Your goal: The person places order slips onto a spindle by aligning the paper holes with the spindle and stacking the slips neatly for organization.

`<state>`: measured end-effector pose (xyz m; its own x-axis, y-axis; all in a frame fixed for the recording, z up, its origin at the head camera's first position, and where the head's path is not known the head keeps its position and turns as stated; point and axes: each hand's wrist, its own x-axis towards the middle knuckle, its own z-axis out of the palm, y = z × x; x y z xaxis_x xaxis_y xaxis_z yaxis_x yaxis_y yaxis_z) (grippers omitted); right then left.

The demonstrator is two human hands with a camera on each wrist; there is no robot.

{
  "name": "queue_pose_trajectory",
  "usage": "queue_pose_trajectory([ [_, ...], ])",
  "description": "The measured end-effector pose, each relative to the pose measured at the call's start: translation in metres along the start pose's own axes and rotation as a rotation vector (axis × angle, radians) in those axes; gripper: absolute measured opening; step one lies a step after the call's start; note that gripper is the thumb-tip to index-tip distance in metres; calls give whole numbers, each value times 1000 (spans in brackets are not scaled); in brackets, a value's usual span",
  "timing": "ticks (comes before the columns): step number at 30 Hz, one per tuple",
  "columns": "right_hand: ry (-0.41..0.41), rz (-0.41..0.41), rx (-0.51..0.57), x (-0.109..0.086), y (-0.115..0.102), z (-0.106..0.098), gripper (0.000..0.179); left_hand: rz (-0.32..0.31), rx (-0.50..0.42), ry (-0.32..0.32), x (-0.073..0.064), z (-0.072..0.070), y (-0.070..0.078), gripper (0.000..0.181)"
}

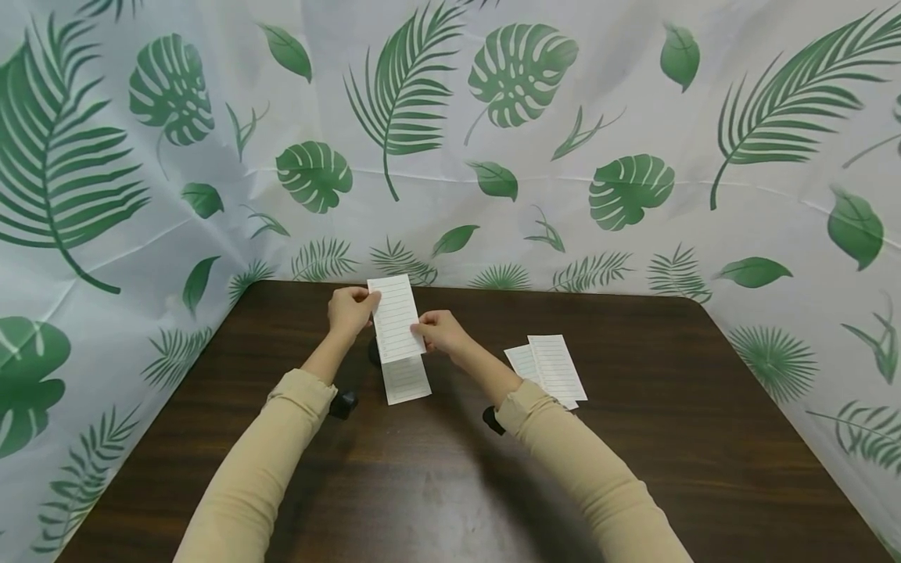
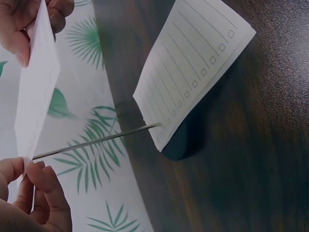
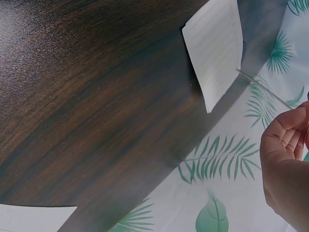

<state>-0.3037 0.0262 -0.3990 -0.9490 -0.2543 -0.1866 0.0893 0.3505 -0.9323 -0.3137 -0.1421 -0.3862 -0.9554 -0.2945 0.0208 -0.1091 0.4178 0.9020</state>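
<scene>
My left hand (image 1: 348,313) pinches the upper left edge of a lined white paper slip (image 1: 396,319), thumb in front. At its lower right edge, my right hand (image 1: 440,331) grips the same slip between thumb and fingers. Below it stands a bill spike with a dark round base (image 2: 176,147). Its thin metal rod (image 2: 96,142) rises to the held slip, meeting it right by the left fingertips. Lower on the rod sits a small stack of lined slips (image 2: 193,63) with checkboxes along one edge, tilted over the base.
Two or so overlapping lined slips (image 1: 559,369) lie on the dark wooden table (image 1: 422,485), right of the spike. A white curtain with green leaves (image 1: 436,172) hangs behind the table and along its sides. Black wrist devices (image 1: 343,404) show below the forearms.
</scene>
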Motion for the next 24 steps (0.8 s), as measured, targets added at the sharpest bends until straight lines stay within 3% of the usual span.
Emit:
queue_pose_trajectory([
  [3,6,-1,-1,0,1,-1,17,32,24,22,0,2,-1,28],
  [6,9,2,-11,-1,1,-1,17,12,-17,14,-1,2,-1,29],
  [11,-1,26,-16,0,3,-1,18,-164,-249,-68,0,-1,0,33],
  [14,-9,58,-7,0,3,-1,19,-238,-319,-94,2,-2,1,33],
  [18,-19,100,5,0,5,0,20,-245,-306,-104,5,0,-1,32],
  [24,-39,142,-16,5,12,3,19,-180,-177,-89,7,6,-11,30],
])
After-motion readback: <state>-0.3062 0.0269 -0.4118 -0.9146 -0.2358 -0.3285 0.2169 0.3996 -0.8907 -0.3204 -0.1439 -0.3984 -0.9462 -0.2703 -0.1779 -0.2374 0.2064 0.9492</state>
